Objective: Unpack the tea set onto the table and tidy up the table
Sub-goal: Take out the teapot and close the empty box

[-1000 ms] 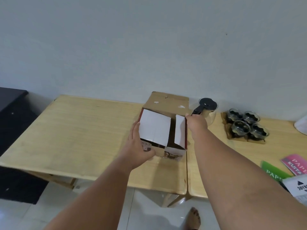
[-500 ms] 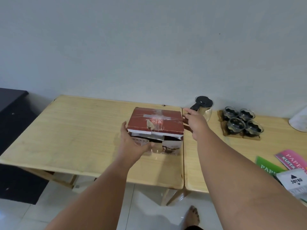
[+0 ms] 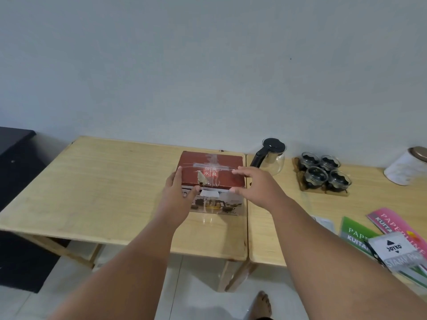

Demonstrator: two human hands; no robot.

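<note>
The red tea-set box [image 3: 212, 168] stands on the left wooden table [image 3: 104, 192] with its lid closed and clear tape across the top. My left hand [image 3: 179, 192] grips the box's front left corner. My right hand [image 3: 254, 185] presses on the lid's front right edge, thumb under the rim. A glass teapot with a black lid and handle [image 3: 271, 155] stands on the right table [image 3: 288, 218] behind the box. Several glass cups sit on a wooden tray [image 3: 323, 175] to its right.
A white canister [image 3: 406, 167] stands at the far right. Green and pink paper packs [image 3: 369, 229] and a Joyko pack [image 3: 397, 250] lie on the right table's front. A dark cabinet [image 3: 13, 158] stands to the left. My bare foot [image 3: 262, 306] is on the tiled floor.
The box lid, open a second ago, has been folded shut. My right hand moved from the box's far right side onto the lid's front edge. My left hand stayed at the front left corner.
</note>
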